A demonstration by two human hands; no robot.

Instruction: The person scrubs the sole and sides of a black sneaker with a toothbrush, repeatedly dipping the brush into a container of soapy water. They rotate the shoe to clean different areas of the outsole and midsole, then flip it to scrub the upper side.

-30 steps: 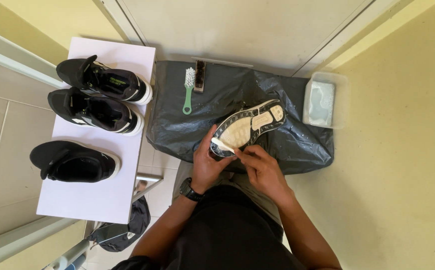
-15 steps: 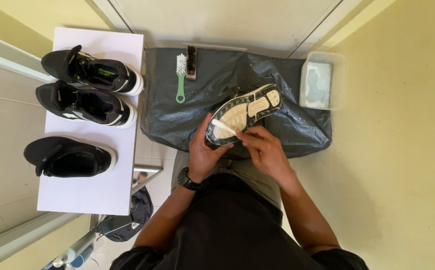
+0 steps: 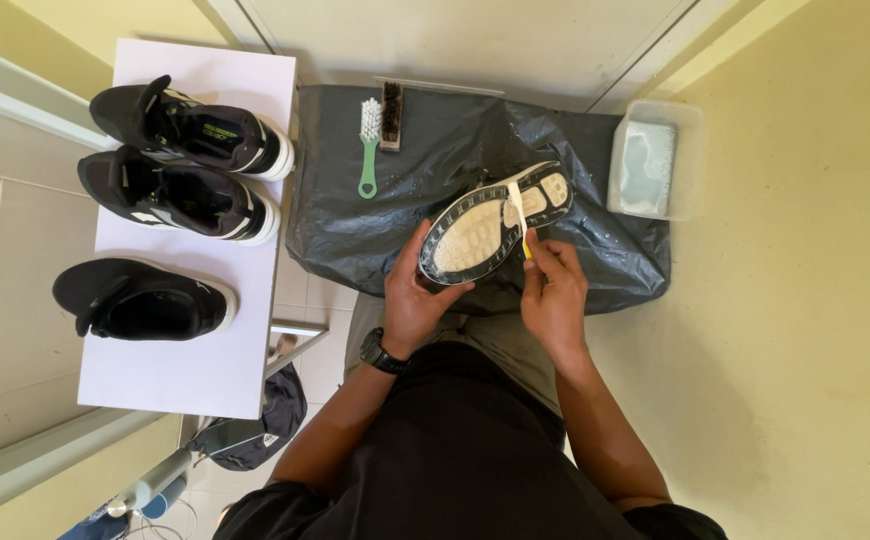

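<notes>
The left hand (image 3: 417, 292) cups a shoe (image 3: 493, 222) turned sole-up over a black plastic sheet (image 3: 435, 160), its grip closed around the heel end. The right hand (image 3: 553, 295) pinches a small toothbrush (image 3: 518, 212) whose head lies across the sole. A green brush (image 3: 369, 146) and a dark brush (image 3: 392, 102) lie on the sheet, a clear water tub (image 3: 653, 160) stands at its right edge, and three black sneakers (image 3: 180, 190) sit on a white table (image 3: 185, 365).

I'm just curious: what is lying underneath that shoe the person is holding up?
Under the upturned shoe lies a crumpled black plastic sheet, wet in places. What the sheet covers cannot be seen. The left hand supports the shoe.
</notes>
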